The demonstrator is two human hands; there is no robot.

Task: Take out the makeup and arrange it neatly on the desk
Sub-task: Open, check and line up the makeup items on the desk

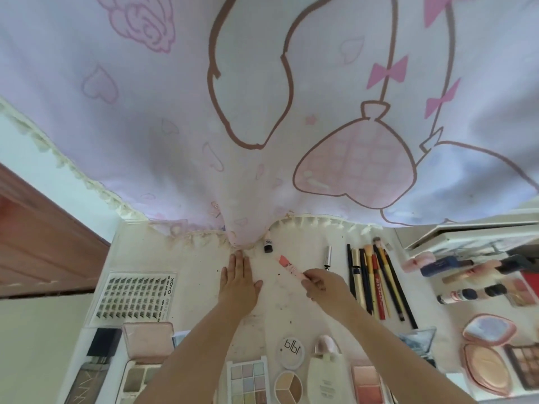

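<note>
My right hand point(320, 284) pinches the near end of a pink tube point(288, 266) that lies slanted on the white desk point(198, 287). Flat on the desk to its left lies my left hand point(237, 278), fingers straight, tips near the hanging curtain's fringe. A small white bottle with a black cap point(267, 243) lies just beyond the tube. A silver mascara tube point(328, 256) sits to the right. Beyond it, several brushes and pencils point(376, 281) lie in a row.
A lash sheet point(135, 297) lies at left. Along the near edge are a pink compact point(147, 341), a dark box point(100, 354), eyeshadow palettes point(248, 380), a round compact point(290, 352), a cream bottle point(328, 371) and a blush point(366, 383). More makeup fills the tray point(478, 287) at right. A pink curtain point(262, 112) hangs behind.
</note>
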